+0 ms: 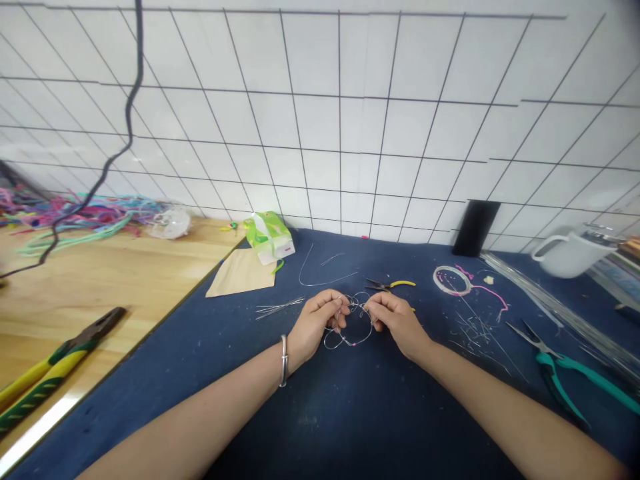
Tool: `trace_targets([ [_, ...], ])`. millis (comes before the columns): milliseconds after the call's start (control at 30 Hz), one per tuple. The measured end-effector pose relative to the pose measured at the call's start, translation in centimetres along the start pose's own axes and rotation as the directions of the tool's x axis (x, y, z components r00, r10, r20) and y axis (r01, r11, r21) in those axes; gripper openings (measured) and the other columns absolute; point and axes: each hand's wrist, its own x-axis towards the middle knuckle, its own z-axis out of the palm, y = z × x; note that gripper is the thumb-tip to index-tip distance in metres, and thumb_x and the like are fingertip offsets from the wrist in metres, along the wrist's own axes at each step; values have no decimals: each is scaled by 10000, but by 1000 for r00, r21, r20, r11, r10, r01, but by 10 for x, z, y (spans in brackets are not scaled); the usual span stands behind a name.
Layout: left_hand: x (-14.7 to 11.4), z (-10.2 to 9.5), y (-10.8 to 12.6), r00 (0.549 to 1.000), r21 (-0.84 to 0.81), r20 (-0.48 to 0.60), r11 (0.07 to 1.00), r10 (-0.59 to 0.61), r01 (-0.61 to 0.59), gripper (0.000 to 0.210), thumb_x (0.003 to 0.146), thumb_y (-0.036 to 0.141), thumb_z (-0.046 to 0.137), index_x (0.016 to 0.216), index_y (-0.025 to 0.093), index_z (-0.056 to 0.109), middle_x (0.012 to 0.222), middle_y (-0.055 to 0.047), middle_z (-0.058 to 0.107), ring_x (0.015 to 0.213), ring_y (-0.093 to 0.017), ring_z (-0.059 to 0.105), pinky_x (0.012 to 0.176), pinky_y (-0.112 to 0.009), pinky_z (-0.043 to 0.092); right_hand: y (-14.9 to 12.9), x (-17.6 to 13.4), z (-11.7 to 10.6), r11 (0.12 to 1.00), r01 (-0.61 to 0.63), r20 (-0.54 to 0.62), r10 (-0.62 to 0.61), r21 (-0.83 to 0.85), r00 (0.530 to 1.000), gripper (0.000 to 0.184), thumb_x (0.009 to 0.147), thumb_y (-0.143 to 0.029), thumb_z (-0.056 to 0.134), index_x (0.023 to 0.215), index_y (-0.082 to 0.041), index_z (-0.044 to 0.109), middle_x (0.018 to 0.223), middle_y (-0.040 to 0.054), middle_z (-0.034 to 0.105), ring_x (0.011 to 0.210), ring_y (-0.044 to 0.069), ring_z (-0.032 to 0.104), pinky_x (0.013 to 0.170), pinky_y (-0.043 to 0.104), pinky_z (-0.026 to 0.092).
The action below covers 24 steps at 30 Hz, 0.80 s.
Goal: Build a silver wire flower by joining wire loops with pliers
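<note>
From my remote station I am watching 2 bare hands meeting over the middle of the dark blue surface (310,427), with a thin wire ring (361,341) hanging between them. The left hand (320,317) is pinching its far left part between thumb and fingers, and the right hand (397,323) is pinching at its far right; exactly which strand each fingertip is gripping, I am not able to tell. The relation I am minding is this: the ring is lying between the 2 pinches and opening toward the near side, so the line from grip to grip is running left to right along its far edge. Being roughly round, it is showing me no clear long axis, and neither hand is sitting plainly closer, as both are touching it. A smaller wire loop (333,346) is sticking out at the near left, below the left fingers, and a pink bead (354,344) is sitting on the near arc. Just beyond the right hand, yellow-handled pliers (384,286) are lying on the surface; a few straight wires (281,307) are resting just left of the left hand, and wire offcuts (475,328) are scattering the right side, near the teal-handled pliers (547,357).
</note>
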Motion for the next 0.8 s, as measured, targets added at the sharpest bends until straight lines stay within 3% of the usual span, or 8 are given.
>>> trace_targets([
  [333,0,1,5,998,3,-64,1000,9,-9,170,793,318,538,822,153,570,713,-13,589,532,-86,536,462,-190,406,-3,0,0,1000,1,-18,-1,-21,1000,224,816,-380,504,776,-166,557,609,-27,482,518,88,432,525,232,351],
  [800,1,0,2,997,30,-73,999,38,-36,169,803,316,525,814,154,574,629,4,558,501,-83,507,460,-190,393,-4,-1,1,1000,-1,-27,0,-10,1000,223,807,-378,510,766,-164,561,606,-28,486,510,84,429,520,232,350],
])
